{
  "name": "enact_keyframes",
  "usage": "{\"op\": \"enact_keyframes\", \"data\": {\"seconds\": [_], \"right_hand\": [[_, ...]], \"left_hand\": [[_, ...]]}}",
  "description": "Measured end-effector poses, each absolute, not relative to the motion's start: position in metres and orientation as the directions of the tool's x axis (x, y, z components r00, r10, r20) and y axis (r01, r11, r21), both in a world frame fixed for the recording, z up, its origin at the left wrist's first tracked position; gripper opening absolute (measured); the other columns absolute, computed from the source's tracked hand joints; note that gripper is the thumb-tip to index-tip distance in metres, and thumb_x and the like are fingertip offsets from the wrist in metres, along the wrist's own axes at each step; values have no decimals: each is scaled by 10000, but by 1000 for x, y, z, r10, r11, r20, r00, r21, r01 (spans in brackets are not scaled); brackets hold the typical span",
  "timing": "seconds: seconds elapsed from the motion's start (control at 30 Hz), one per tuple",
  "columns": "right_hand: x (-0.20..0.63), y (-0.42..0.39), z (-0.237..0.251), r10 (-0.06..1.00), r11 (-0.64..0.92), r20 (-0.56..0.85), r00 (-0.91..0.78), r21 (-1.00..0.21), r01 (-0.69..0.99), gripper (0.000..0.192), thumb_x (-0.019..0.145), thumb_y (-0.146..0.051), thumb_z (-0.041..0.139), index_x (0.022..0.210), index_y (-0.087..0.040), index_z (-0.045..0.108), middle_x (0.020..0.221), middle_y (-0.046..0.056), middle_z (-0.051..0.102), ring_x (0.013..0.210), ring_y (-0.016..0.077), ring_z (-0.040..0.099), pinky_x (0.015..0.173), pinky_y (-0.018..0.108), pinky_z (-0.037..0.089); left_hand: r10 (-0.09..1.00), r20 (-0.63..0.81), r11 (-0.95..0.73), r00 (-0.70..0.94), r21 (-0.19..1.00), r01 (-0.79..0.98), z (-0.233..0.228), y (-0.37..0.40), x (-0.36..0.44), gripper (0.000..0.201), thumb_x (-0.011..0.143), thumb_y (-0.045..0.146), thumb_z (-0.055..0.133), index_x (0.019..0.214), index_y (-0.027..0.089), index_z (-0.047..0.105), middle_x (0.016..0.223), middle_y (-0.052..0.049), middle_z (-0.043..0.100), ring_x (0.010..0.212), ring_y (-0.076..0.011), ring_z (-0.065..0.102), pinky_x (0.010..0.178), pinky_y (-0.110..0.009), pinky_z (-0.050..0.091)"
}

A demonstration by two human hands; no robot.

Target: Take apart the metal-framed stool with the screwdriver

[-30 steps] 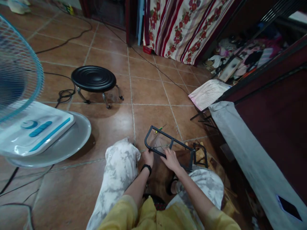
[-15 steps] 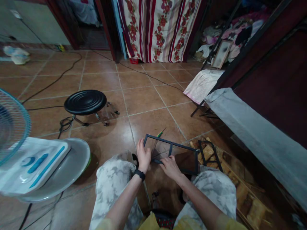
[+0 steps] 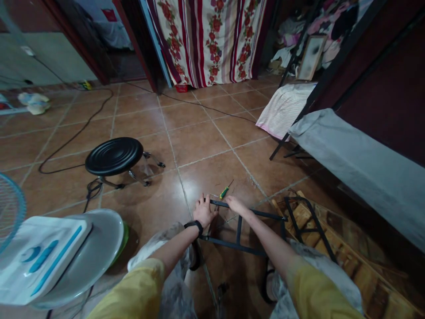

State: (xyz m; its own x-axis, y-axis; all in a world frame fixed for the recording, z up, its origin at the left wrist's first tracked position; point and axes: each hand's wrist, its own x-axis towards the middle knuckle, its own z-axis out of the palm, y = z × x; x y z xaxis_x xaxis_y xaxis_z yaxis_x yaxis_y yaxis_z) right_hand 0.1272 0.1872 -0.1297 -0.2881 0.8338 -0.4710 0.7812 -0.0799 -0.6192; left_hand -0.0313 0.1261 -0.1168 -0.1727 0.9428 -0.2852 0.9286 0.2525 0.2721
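Observation:
A black metal frame (image 3: 238,230) with a crossbar lies between my knees, low over the tiled floor. My left hand (image 3: 204,212), with a dark wristband, holds its left end, fingers spread over the far corner. Against the far bar is my right hand (image 3: 236,205), its fingers closed in a pinch; anything between them is hidden. Just beyond, a screwdriver (image 3: 225,192) with a green and yellow handle rests on the floor. Several tiny thin pieces (image 3: 252,181) are scattered farther right.
A black round stool (image 3: 114,156) stands ahead on the left. Nearer are a grey round surface (image 3: 106,239) bearing a white-and-blue box (image 3: 49,257), and a fan guard (image 3: 13,208). At right, another black frame (image 3: 308,230) rests on wooden slats (image 3: 358,270). A cable (image 3: 76,133) crosses the floor.
My right hand has moved from the near side of the frame to its far bar. The frame now appears tipped flatter, its near bar closer to me. My left hand stays at the left end.

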Motion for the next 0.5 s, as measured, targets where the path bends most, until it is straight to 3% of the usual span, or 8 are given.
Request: {"op": "enact_keyframes", "data": {"seconds": [0.07, 0.2, 0.27, 0.37, 0.5], "right_hand": [[116, 203, -138, 755, -134, -555, -351, -653, 745, 282, 890, -195, 379, 944, -195, 656, 774, 30, 693, 694, 147, 646, 679, 251, 482], [103, 222, -152, 386, -423, -774, -502, -632, 649, 247, 867, -198, 413, 920, -194, 654, 662, 0, 670, 544, 116, 619, 597, 236, 508], [101, 228, -157, 270, -512, -804, -529, -585, 629, 223, 859, -185, 424, 908, -183, 641, 644, -3, 651, 527, 108, 611, 607, 244, 521], [100, 234, -164, 219, -550, -776, -592, -599, 581, 182, 819, -125, 457, 876, -167, 625, 643, -12, 638, 537, 98, 610, 635, 238, 530], [99, 238, -172, 237, -558, -679, -695, -681, 475, 204, 751, -83, 511, 892, -172, 629, 712, -18, 665, 604, 91, 626, 659, 203, 522]], "left_hand": [[938, -300, 258, -176, 259, 931, -119, 126, -30, 757, 694, 453, 630, 1359, 261, 325, 1513, -118, 138, 1259, -330, 342, 857, -379, 453], [929, -316, 278, -194, 245, 929, -121, 128, -28, 636, 700, 462, 614, 1259, 239, 409, 1515, -111, 109, 1241, -330, 342, 821, -374, 463], [928, -320, 275, -193, 238, 931, -121, 129, -27, 574, 708, 455, 609, 1212, 244, 431, 1507, -95, 131, 1221, -317, 359, 813, -369, 462], [923, -326, 288, -206, 227, 930, -121, 130, -25, 510, 714, 433, 610, 1160, 251, 443, 1481, -84, 187, 1192, -306, 377, 795, -365, 462], [928, -319, 277, -190, 252, 927, -124, 130, -27, 449, 739, 413, 593, 1131, 253, 443, 1455, -81, 218, 1175, -294, 382, 786, -358, 455]]}}
